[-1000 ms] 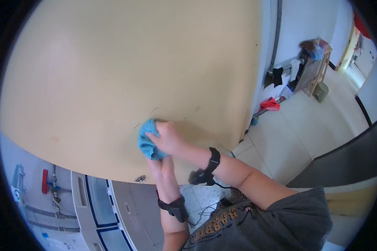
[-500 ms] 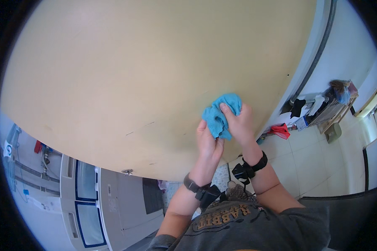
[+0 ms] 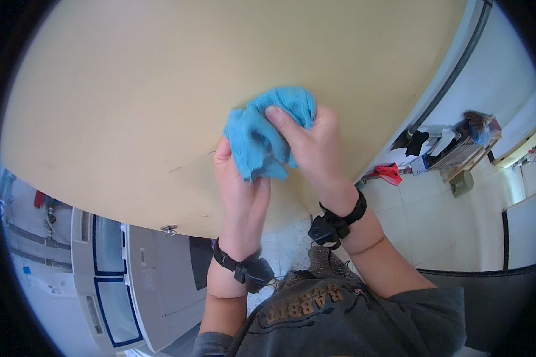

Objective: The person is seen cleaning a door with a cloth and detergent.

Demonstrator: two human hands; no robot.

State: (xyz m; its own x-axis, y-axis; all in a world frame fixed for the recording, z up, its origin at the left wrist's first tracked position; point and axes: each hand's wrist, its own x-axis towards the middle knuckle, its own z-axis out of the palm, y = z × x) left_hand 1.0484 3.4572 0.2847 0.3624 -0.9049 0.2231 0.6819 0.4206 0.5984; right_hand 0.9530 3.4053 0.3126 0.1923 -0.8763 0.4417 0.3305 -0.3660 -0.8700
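Note:
A crumpled turquoise cloth [image 3: 259, 140] is bunched between my two hands, in front of a large cream-coloured door panel [image 3: 131, 119]. My right hand [image 3: 315, 146] grips its upper right part, with the thumb pressed on top and the fingers behind it. From the lower left, my left hand [image 3: 241, 184] holds the other side, and most of its fingers are hidden under the folds. I cannot tell whether the cloth touches the panel. Dark scratch marks show on the panel left of the cloth.
A metal lock [image 3: 168, 229] sits near the panel's lower edge. White cabinets with blue-framed panes [image 3: 116, 309] stand at the lower left. At right are a grey pipe [image 3: 452, 77], a red bag [image 3: 389, 174], a green bin [image 3: 461, 184] and a rack with several items [image 3: 464, 146].
Both hands have moved left and up with the cloth, and it appears larger, closer to me. The cloth looks more spread out between the hands.

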